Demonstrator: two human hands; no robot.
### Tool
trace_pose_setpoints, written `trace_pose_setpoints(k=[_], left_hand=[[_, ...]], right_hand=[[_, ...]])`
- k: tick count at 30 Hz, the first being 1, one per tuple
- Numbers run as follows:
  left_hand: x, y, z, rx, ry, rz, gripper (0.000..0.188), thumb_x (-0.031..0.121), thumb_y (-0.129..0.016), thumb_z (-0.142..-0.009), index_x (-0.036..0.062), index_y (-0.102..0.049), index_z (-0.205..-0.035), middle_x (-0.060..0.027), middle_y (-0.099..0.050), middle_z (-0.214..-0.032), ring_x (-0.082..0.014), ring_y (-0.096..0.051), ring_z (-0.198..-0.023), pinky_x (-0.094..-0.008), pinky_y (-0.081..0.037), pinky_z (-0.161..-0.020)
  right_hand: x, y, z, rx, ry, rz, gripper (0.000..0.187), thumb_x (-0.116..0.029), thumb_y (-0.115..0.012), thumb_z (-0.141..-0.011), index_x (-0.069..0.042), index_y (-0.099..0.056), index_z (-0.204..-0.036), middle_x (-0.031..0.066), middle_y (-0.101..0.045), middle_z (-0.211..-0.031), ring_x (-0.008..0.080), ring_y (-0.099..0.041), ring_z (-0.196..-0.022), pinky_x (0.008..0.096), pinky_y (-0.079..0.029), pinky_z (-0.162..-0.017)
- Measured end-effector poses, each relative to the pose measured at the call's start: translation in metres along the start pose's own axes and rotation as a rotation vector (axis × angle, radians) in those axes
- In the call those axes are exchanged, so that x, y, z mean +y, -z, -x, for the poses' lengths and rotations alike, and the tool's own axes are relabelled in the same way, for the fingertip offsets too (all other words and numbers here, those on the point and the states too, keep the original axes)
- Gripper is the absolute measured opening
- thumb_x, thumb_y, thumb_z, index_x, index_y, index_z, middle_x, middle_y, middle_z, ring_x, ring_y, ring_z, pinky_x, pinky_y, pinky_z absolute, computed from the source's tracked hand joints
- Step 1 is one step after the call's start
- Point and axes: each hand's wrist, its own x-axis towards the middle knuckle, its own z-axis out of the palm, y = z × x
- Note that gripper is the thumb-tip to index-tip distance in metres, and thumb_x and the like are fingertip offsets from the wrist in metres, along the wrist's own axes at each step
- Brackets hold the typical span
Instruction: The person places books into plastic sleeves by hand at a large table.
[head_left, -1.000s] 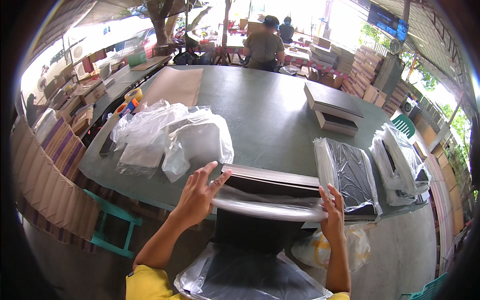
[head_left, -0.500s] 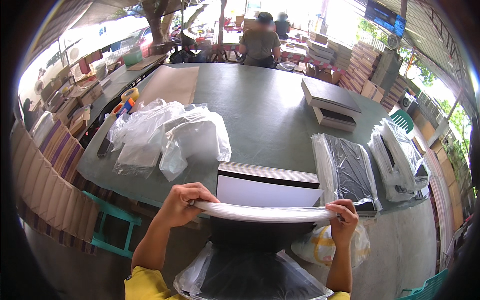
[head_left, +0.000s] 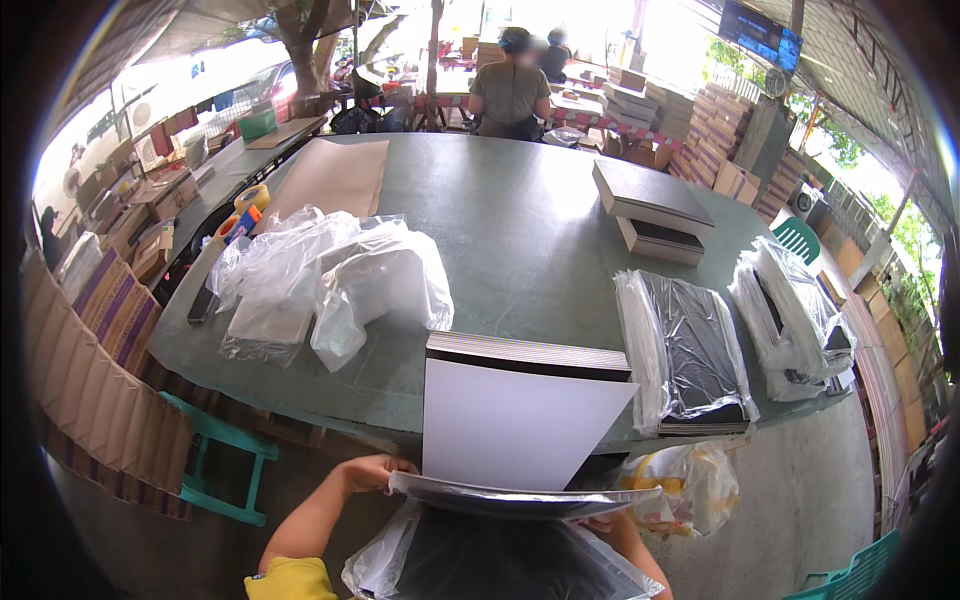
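Note:
Close to my body, my left hand (head_left: 375,473) grips the left end of a black pack in clear plastic (head_left: 525,499), which I see nearly edge-on. My right hand (head_left: 603,522) is under its right end, its fingers mostly hidden behind the plastic edge. Just beyond the pack, a stack of boards (head_left: 530,350) lies at the table's near edge. A large white sheet (head_left: 515,420) slopes down from it toward my hands. Below the held pack, another black pack in clear plastic (head_left: 490,560) rests against me.
Crumpled clear plastic bags (head_left: 380,280) lie left on the green table (head_left: 480,220). Wrapped black packs (head_left: 690,350) sit at the right, with dark-topped board stacks (head_left: 655,195) behind them. Left below is a green plastic stool (head_left: 225,450). Two people work beyond the table.
The held pack has come down and closer to me, its pale edge giving way to a darker one. More of the white sheet shows. My right hand has slipped mostly under the pack.

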Motion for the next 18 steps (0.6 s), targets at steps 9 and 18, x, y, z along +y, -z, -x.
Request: trace_pose_setpoints(k=[9,18], left_hand=[[-0.030,-0.039,-0.049,0.401,-0.065,-0.302,0.040,0.018,-0.062,-0.066,-0.0014,-0.054,-0.099,-0.0054,-0.059,-0.088,-0.0125,-0.055,-0.077,-0.0247,-0.043,-0.065],[-0.008,-0.071,-0.050,0.484,-0.178,-0.394,0.040,0.018,-0.062,-0.065,-0.0011,-0.055,-0.099,-0.0060,-0.059,-0.087,-0.0136,-0.055,-0.077,-0.0257,-0.043,-0.065]], right_hand=[[0.065,0.019,-0.080,0.562,-0.099,1.251,0.035,-0.030,-0.052,-0.077,0.003,-0.058,-0.088,0.0146,-0.060,-0.078,0.0191,-0.058,-0.071,0.0337,-0.047,-0.064],[0.046,0.034,-0.069,0.500,-0.113,1.174,0.035,-0.030,-0.051,-0.078,0.003,-0.058,-0.088,0.0149,-0.060,-0.079,0.0197,-0.058,-0.072,0.0338,-0.046,-0.064]])
